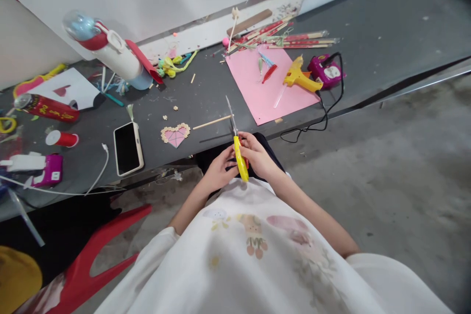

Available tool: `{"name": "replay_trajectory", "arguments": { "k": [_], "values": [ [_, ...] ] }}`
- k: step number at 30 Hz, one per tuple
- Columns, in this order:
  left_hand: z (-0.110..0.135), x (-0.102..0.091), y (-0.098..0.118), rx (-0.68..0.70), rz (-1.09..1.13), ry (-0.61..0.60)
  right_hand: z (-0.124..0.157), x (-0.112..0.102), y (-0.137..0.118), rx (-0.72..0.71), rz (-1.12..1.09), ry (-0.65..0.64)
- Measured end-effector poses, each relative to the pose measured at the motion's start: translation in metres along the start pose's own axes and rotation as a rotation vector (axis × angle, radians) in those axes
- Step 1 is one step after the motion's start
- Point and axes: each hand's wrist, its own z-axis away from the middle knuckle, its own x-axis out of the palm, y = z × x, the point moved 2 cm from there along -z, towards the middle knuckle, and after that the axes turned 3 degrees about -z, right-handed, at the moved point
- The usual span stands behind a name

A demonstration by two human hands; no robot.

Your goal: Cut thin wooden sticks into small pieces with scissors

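My right hand point(257, 154) grips the yellow handles of a pair of scissors point(239, 149), whose blades point up toward the table edge. My left hand point(221, 169) is curled beside the handles, fingers pinched close to the scissors; what it holds is too small to make out. Both hands sit just in front of the dark table's point(206, 98) near edge, above my lap. A thin wooden stick point(212, 122) lies on the table next to the blade tips, and a pink heart with a beaded rim point(175, 134) lies left of it.
A pink paper sheet point(263, 86) carries a yellow glue gun point(300, 77) with a purple device point(326, 71) and black cable. A phone point(127, 147), white bottle point(110, 51), red can point(47, 107), bundled sticks point(290, 37) and a red stool point(95, 260) are around.
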Motion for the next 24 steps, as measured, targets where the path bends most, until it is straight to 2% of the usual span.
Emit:
{"name": "replay_trajectory", "arguments": {
  "k": [3, 7, 12, 19, 24],
  "values": [
    [-0.002, 0.006, -0.005, -0.054, 0.15, -0.06, 0.0, 0.001, 0.002, 0.002, 0.004, -0.002],
    [-0.007, 0.016, -0.003, -0.09, 0.176, 0.0, 0.0, 0.006, 0.006, 0.0, -0.037, -0.019],
    [-0.014, 0.024, -0.006, -0.066, 0.287, 0.075, 0.0, 0.01, 0.01, 0.036, -0.069, -0.017],
    [-0.015, 0.019, -0.013, -0.08, 0.074, 0.185, 0.003, 0.01, 0.009, 0.067, -0.067, -0.025],
    [-0.013, 0.021, -0.005, -0.088, 0.102, 0.21, 0.003, 0.01, 0.009, 0.059, -0.089, -0.03]
  ]
}}
